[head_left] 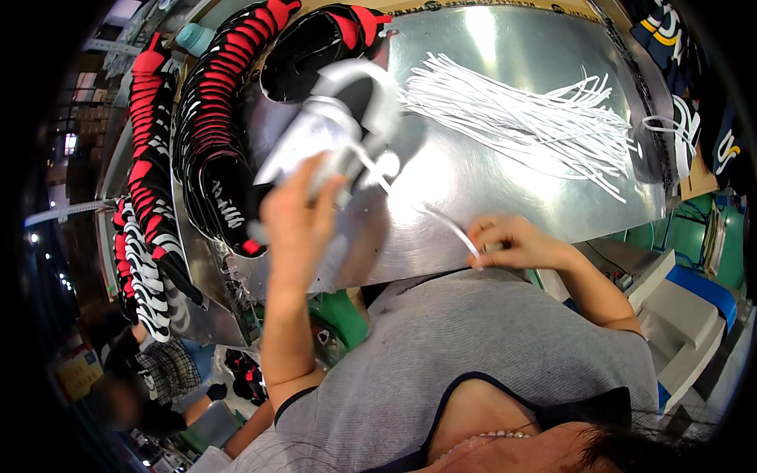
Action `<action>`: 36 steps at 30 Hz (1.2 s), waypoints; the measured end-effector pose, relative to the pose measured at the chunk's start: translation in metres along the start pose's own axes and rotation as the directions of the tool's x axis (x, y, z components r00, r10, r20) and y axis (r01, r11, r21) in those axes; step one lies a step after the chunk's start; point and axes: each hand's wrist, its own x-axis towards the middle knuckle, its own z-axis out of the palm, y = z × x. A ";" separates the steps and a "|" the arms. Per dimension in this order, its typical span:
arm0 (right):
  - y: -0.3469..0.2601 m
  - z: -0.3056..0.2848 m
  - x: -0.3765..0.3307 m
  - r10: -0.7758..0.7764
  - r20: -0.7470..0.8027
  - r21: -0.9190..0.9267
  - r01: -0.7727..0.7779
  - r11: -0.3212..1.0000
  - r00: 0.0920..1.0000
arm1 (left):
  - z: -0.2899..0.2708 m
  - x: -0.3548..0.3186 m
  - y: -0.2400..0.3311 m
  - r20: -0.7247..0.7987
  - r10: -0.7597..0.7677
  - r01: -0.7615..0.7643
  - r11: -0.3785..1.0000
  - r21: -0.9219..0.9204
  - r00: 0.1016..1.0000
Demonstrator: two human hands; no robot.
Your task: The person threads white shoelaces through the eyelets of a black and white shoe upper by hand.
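Fingers of left hand (296, 225) grip a shoe upper (331, 134); right hand (512, 243) pinches a white lace (449, 229) at the table edge (552, 229).

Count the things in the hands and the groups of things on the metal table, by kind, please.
Shoe in the left hand: 1
Lace pulled by the right hand: 1
Lace bundle on the table: 1
Rows of black-and-red shoe uppers: 2
Total: 5
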 end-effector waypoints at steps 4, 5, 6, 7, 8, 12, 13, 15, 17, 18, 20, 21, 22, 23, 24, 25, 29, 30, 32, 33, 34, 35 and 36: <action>-0.018 -0.002 0.054 0.274 -0.185 -0.007 -0.280 0.960 0.944 | 0.054 -0.031 -0.021 0.354 -0.108 0.060 0.988 0.144 0.929; -0.012 0.002 0.069 0.153 -0.271 0.131 -0.121 0.984 0.950 | 0.056 -0.029 -0.019 0.395 -0.176 0.138 0.983 0.124 0.902; -0.013 0.000 0.083 0.164 -0.274 0.133 -0.131 0.982 0.948 | 0.055 -0.027 -0.015 0.395 -0.141 0.102 0.988 0.118 0.908; -0.014 -0.001 0.095 0.174 -0.277 0.136 -0.141 0.981 0.945 | 0.052 -0.024 -0.011 0.396 -0.107 0.067 0.991 0.113 0.912; -0.012 -0.002 0.106 0.150 -0.289 0.137 -0.114 0.984 0.945 | 0.051 -0.022 -0.011 0.368 -0.067 0.032 0.995 0.100 0.927; 0.003 0.001 0.130 0.062 -0.296 0.162 -0.013 0.987 0.953 | 0.048 -0.009 0.003 0.341 -0.027 -0.014 0.993 0.116 0.940; 0.004 0.002 0.133 0.061 -0.280 0.168 -0.014 0.986 0.958 | 0.048 -0.006 0.010 0.353 -0.051 0.002 0.991 0.137 0.934; 0.001 0.001 0.135 0.087 -0.240 0.095 -0.066 0.993 0.967 | 0.053 0.002 0.012 0.375 -0.086 0.025 0.986 0.166 0.923; -0.001 -0.002 0.136 0.125 -0.245 0.074 -0.110 0.991 0.962 | 0.059 0.010 0.011 0.428 -0.133 0.053 0.979 0.195 0.894; 0.007 -0.001 0.138 0.075 -0.272 0.070 -0.058 0.996 0.959 | 0.060 0.011 0.013 0.426 -0.162 0.100 0.981 0.165 0.890; 0.003 -0.004 0.138 0.139 -0.286 0.142 -0.102 0.985 0.948 | 0.061 0.012 0.016 0.423 -0.219 0.192 0.976 0.107 0.879; 0.002 -0.005 0.139 0.171 -0.290 0.178 -0.123 0.976 0.942 | 0.063 0.011 0.014 0.417 -0.239 0.231 0.970 0.069 0.877; 0.003 -0.005 0.141 0.168 -0.302 0.171 -0.120 0.978 0.938 | 0.063 0.010 0.012 0.407 -0.258 0.269 0.963 0.032 0.876; 0.005 -0.004 0.142 0.118 -0.319 0.149 -0.073 0.986 0.940 | 0.064 0.009 0.008 0.398 -0.278 0.306 0.952 -0.005 0.874; 0.011 -0.002 0.143 0.067 -0.335 0.127 -0.026 0.992 0.940 | 0.067 0.008 0.004 0.398 -0.258 0.275 0.961 0.017 0.880; 0.016 0.001 0.145 0.014 -0.343 0.102 0.022 0.995 0.939 | 0.069 0.006 0.000 0.392 -0.243 0.248 0.968 0.039 0.887; 0.018 0.008 0.147 -0.034 -0.379 0.041 0.053 0.998 0.925 | 0.077 0.002 -0.007 0.306 -0.203 0.168 0.976 0.136 0.930; 0.013 0.005 0.141 -0.022 -0.388 -0.018 0.017 1.000 0.921 | 0.078 0.002 -0.008 0.282 -0.189 0.160 0.979 0.125 0.941; 0.007 0.003 0.126 -0.002 -0.396 -0.093 -0.038 0.995 0.918 | 0.080 0.002 -0.008 0.239 -0.158 0.137 0.985 0.102 0.958; 0.008 0.002 0.116 0.008 -0.392 -0.109 -0.055 0.992 0.920 | 0.079 0.004 -0.007 0.252 -0.178 0.149 0.980 0.132 0.951; 0.007 0.003 0.106 0.022 -0.381 -0.126 -0.075 0.989 0.924 | 0.078 0.005 -0.004 0.262 -0.206 0.167 0.973 0.162 0.943; 0.006 0.002 0.097 0.060 -0.316 -0.132 -0.106 0.986 0.947 | 0.077 0.005 -0.003 0.271 -0.233 0.185 0.964 0.192 0.934; 0.002 0.000 0.089 0.099 -0.250 -0.140 -0.137 0.981 0.963 | 0.077 0.005 -0.005 0.252 -0.218 0.171 0.966 0.194 0.943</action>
